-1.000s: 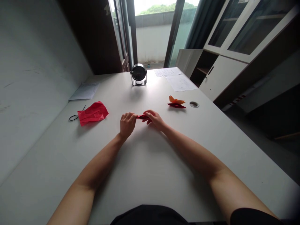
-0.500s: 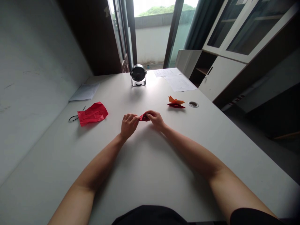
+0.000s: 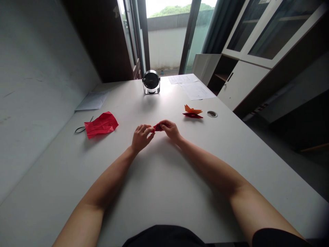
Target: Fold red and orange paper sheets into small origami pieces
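Between my two hands, over the middle of the white table, is a small piece of folded red paper [image 3: 157, 128]. My right hand [image 3: 169, 130] pinches its right side between thumb and fingers. At its left end is my left hand [image 3: 142, 137], fingers bent round the paper's edge and thumb lowered a little away from it. Fingers cover much of the paper, so its full shape is hidden. To the right lie folded paper boats, an orange one [image 3: 192, 109] and a dark red one [image 3: 192, 115] close together. A creased red sheet [image 3: 101, 125] rests at left.
A black cord loop [image 3: 80, 130] lies by the red sheet. A roll of tape [image 3: 212, 114] sits right of the paper boats. Farther back stand a round black lamp-like device [image 3: 151, 81] and printed papers [image 3: 197, 91]; more white papers [image 3: 92, 101] lie near the wall.
My left thumb has come down and away from the red paper, while the left fingers stay at its end. My right hand keeps its pinch. The other things have not moved.
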The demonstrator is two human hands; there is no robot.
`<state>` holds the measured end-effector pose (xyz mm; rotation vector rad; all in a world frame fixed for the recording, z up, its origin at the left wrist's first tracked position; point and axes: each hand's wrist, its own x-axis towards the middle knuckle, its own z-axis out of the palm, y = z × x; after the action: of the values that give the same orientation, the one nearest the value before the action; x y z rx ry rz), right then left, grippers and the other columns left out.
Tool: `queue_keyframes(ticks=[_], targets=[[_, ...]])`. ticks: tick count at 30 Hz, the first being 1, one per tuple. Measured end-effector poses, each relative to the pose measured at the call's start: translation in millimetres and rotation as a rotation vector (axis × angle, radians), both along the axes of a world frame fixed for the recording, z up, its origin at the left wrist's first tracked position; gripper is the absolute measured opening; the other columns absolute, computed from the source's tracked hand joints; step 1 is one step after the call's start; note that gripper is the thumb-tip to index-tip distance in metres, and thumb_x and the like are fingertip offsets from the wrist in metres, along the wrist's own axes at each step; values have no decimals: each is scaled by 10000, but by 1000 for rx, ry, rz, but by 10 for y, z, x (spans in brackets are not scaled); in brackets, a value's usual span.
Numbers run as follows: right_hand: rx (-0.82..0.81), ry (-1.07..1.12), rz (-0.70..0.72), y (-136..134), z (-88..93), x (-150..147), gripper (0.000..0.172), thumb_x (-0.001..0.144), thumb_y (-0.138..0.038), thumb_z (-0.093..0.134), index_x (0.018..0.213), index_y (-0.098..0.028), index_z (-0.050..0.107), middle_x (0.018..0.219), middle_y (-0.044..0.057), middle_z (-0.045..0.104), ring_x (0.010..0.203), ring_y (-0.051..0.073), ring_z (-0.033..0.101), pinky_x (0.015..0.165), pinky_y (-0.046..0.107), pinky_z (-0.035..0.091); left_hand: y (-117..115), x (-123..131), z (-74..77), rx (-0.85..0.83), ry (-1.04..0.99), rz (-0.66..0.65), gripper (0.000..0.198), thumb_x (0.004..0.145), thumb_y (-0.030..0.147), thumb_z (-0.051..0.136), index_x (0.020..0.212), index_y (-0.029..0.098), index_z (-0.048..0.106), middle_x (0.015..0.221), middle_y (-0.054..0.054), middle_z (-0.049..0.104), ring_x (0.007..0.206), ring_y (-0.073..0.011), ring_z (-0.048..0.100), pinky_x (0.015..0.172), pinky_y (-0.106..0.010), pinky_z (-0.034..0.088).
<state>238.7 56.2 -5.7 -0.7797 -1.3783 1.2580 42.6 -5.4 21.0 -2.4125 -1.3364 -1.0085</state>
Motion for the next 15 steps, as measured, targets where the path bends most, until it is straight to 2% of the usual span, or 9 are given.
queue_keyframes(ticks=[7,12,15], targets=[[28,33,-3,-25,31,-15,175,779,-322,711,859,-192,626,933,44,741,801,183,721,777,369,599,-6,-2,16,-19,-30,35,206,968,307,548,1136,222,634,1105,-89,674,981,-238,605,882,-393,452],[29,-4,-61,-37,41,-14,170,780,-320,695,822,-200,582,832,22,728,755,173,705,750,366,602,-9,8,9,-1,3,6,179,974,269,530,1104,229,647,1092,-84,680,991,-241,605,888,-398,447],[60,-13,-69,-39,29,-14,159,792,-327,681,836,-204,589,902,29,724,798,176,704,780,381,609,-2,4,-3,-14,5,-10,217,959,288,560,1157,233,630,1131,-87,670,1013,-245,603,897,-404,450]])
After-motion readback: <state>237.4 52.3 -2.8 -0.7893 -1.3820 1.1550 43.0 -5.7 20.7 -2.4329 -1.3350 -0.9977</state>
